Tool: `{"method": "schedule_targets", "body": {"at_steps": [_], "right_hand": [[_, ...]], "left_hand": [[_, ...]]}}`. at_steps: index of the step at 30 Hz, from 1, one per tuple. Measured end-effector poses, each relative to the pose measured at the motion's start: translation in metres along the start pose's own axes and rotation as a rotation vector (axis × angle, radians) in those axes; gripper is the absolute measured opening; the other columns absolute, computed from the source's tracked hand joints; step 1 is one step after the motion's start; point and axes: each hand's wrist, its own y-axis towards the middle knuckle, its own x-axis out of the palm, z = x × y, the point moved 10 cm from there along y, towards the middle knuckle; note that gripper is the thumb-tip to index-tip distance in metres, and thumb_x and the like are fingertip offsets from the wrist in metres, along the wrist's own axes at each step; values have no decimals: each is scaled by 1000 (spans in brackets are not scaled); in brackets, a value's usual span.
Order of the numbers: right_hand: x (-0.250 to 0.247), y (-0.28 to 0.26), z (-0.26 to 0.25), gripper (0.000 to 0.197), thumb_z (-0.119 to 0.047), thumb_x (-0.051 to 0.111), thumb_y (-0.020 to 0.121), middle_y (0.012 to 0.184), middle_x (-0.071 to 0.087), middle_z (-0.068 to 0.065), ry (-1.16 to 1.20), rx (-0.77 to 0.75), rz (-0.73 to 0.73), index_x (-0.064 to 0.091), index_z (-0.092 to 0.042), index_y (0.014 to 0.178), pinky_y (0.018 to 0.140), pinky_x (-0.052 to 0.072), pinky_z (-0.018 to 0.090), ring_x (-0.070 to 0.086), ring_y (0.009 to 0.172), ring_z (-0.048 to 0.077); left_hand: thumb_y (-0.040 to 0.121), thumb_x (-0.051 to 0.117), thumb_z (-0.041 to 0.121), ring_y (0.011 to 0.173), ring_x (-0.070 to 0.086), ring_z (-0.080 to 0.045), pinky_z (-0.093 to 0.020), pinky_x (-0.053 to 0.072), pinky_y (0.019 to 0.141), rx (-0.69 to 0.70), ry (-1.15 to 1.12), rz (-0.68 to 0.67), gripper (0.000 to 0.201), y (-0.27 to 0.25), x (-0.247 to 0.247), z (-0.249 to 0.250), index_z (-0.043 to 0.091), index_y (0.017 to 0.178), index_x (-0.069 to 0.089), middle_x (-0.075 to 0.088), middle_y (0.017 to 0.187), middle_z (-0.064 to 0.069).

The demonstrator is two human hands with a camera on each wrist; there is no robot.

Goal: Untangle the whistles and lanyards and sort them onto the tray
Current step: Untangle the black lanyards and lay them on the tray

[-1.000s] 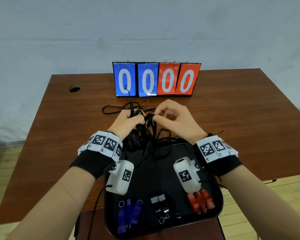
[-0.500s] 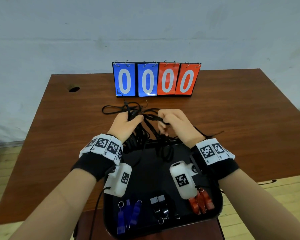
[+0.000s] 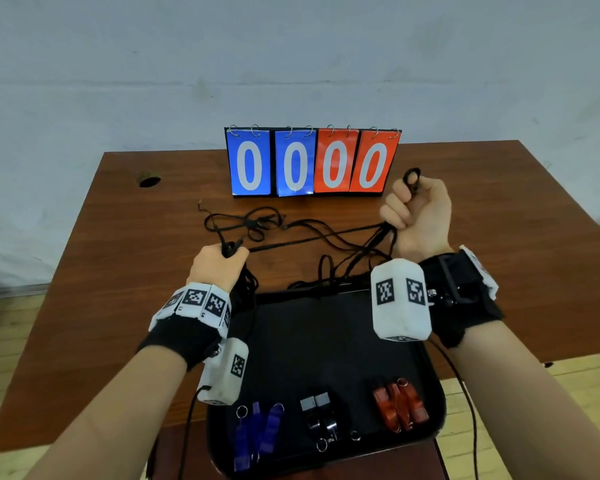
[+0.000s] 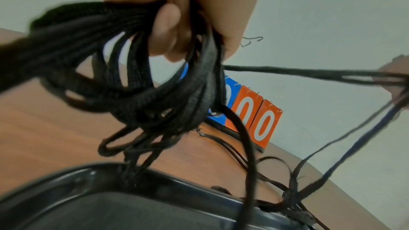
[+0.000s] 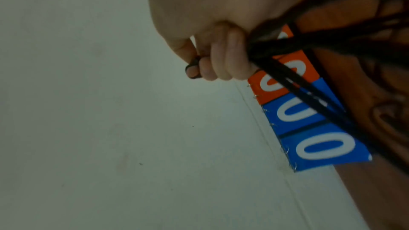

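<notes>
The tangle of black lanyards (image 3: 312,244) hangs between the 2 hands, above the far edge of the black tray (image 3: 326,334) and the brown wooden table (image 3: 118,271). The left hand (image 3: 219,268) is curled into a fist around a thick bundle of flat woven cords, which loop down below it to the tray rim in the left wrist view. The right hand (image 3: 418,216) is raised higher, near the scoreboard (image 3: 312,161), and its fingers (image 5: 223,59) are curled around several thin strands; 1 small loop stands out at the top of the fist. Strands are stretched almost straight from 1 hand to the other. More loose cords lie on the table behind. Along the near side of the tray lie blue whistles (image 3: 257,431), black whistles (image 3: 321,415) and red whistles (image 3: 400,403), apparently plastic, in 3 separate groups.
</notes>
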Motion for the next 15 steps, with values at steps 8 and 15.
{"method": "schedule_targets", "body": {"at_steps": [8, 15], "right_hand": [[-91, -6, -50, 25, -14, 29, 91, 69, 39, -4, -374, -387, 621, 41, -22, 71, 49, 22, 23, 30, 54, 9], [-54, 12, -29, 29, -10, 33, 96, 66, 52, -2, -620, -267, 302, 53, -19, 77, 54, 43, 21, 49, 51, 7]], "left_hand": [[88, 51, 29, 72, 50, -28, -30, 37, 66, -60, -11, 101, 33, 5, -20, -11, 16, 59, 47, 49, 64, -4], [87, 58, 37, 94, 57, -24, -28, 40, 79, 81, -44, 34, 27, 2, -7, 4, 12, 93, 62, 59, 90, -3]]}}
